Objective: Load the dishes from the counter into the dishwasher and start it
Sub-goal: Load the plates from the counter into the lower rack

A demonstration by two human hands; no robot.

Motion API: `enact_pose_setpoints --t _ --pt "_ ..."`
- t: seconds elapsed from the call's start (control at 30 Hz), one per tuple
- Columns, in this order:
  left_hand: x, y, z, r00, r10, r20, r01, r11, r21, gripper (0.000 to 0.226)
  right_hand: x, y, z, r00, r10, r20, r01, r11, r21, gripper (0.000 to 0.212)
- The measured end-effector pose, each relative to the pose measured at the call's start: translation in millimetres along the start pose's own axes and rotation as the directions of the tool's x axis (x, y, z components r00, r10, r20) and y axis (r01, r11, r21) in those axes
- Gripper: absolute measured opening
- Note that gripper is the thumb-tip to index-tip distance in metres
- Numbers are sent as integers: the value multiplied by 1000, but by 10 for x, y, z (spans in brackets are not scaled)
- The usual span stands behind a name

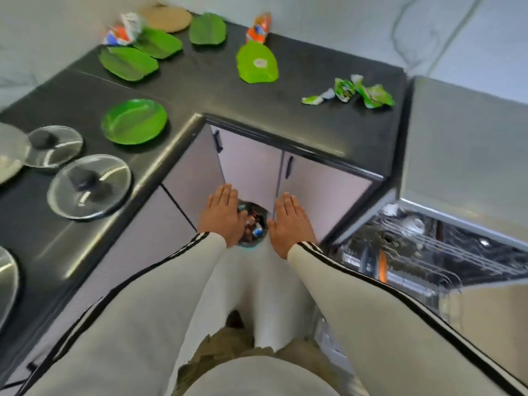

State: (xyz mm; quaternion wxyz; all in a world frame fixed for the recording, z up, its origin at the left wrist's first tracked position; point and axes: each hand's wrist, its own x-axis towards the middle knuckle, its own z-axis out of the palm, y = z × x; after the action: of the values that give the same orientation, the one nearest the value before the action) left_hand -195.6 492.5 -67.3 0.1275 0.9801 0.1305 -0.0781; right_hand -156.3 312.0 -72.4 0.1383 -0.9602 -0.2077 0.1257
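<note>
Head view. Stands at the inner corner of a dark counter [200, 90], arms out in pale sleeves [160, 281] with black stripes. Holds left hand [221, 215] and right hand [290, 224] low before the cabinet doors [248, 167], both flat, palms down, fingers straight and together, gripping nothing. Frames between the two hands a round bin [254, 224] on the floor, filled with mixed rubbish; cannot tell whether either hand touches it.

Shows the dishes on the counter, none in hand: a round plate [134, 121], green, near the front edge at left; four leaf plates [128, 62], green, spread along the back, the rightmost with a white spot; two glass lids [90, 185] with black knobs at far left, lying flat. Shows also an orange wrapper [258, 27] just behind the spotted leaf plate, a second wrapper [123, 31] at the rear leaf plates, green wrappers [351, 91] crumpled near the counter's right end, and a brown mat [167, 18] at the back.

Shows the dishwasher [485, 310] open at right, door down, rack [423, 250] in view, contents too blurred to name.
</note>
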Motion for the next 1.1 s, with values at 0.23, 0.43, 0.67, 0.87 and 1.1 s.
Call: enact_pose_setpoints --t 0.23,0.43,0.67,0.87,1.1 --pt "502 -833 -513 977 -179 -113 177 984 -25 67 1092 -980 -147 973 -228 -42 223 970 -98 60" --pt "928 -1321 -640 927 -345 -145 342 939 -45 67 2010 -1466 -144 922 -388 10 386 916 -111 60" --pt "1470 -1649 -919 802 -553 -225 531 833 -154 66 2986 -1879 -312 831 -555 33 556 827 -86 56" --pt "1993 -1992 -1130 779 -561 -280 544 827 -143 63 3649 -2207 -322 821 -569 41 571 820 -49 56" --pt "2634 -2712 -1371 524 -826 -207 781 563 -271 61 4102 -2622 -247 923 -366 119 362 931 52 62"
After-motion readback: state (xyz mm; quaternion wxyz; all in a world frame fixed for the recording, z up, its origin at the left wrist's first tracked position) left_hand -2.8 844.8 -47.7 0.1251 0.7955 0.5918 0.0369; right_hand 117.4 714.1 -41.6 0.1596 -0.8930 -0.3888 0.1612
